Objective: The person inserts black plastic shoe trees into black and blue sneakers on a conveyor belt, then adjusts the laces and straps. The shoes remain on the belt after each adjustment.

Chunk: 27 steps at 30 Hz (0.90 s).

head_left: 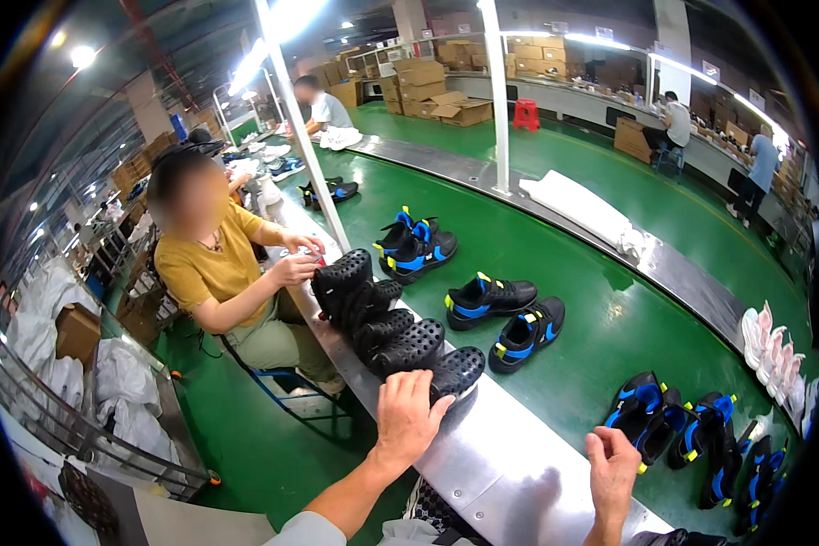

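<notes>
Resting open on five black soles [400, 332] (stacked), left hand [408, 417]; right hand [612, 466] loosely curled, empty.

Beside the steel ledge [519, 473], the left hand [408, 414] covered the near end of the closest black perforated shoe [450, 373], hiding that part. The right hand [612, 469] showed only its back, so its fingers' grip could not be told. Right of the ledge, the black-and-blue shoes [760, 482] were cut off by the dark rim.
</notes>
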Motion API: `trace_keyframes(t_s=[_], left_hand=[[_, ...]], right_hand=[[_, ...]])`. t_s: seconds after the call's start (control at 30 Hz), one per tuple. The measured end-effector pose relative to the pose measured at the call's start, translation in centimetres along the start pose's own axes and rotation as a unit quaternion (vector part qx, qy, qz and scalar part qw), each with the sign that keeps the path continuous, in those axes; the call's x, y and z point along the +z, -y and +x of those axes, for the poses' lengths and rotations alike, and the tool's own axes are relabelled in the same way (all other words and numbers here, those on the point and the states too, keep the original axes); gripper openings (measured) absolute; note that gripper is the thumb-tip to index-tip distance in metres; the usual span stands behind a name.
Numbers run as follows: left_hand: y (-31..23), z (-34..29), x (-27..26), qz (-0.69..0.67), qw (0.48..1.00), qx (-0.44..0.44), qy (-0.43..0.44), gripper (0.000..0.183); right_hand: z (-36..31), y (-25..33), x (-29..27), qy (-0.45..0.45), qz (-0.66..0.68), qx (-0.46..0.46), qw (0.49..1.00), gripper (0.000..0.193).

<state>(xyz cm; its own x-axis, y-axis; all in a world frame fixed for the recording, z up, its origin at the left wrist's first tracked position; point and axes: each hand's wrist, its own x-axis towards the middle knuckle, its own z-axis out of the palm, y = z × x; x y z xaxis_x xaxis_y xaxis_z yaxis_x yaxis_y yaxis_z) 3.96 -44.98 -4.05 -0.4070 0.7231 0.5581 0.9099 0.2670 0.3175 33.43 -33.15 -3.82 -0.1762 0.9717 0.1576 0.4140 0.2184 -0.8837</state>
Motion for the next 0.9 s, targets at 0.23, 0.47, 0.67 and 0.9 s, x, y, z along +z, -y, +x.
trace_keyframes(t_s=[0.23,0.47,0.67,0.9], left_hand=[[-4.6,0.5,-2.1,-0.079,0.982,0.111,-0.133,0.049],[-9.9,-3.1,2.1,-0.429,0.896,0.111,0.039,0.045],[-12.6,-0.8,3.5,-0.764,0.500,-0.104,0.394,0.084],[-12.2,-1.3,7.8,-0.677,0.667,-0.163,0.263,0.044]], right_hand=[[-2.1,0.5,5.1,0.020,0.209,0.084,0.974,0.049],[-4.4,-1.4,3.1,0.214,0.559,0.271,0.754,0.047],[-7.2,-3.1,-1.6,0.322,0.405,0.258,0.816,0.046],[-7.2,2.7,-2.3,0.242,-0.193,-0.001,0.951,0.049]])
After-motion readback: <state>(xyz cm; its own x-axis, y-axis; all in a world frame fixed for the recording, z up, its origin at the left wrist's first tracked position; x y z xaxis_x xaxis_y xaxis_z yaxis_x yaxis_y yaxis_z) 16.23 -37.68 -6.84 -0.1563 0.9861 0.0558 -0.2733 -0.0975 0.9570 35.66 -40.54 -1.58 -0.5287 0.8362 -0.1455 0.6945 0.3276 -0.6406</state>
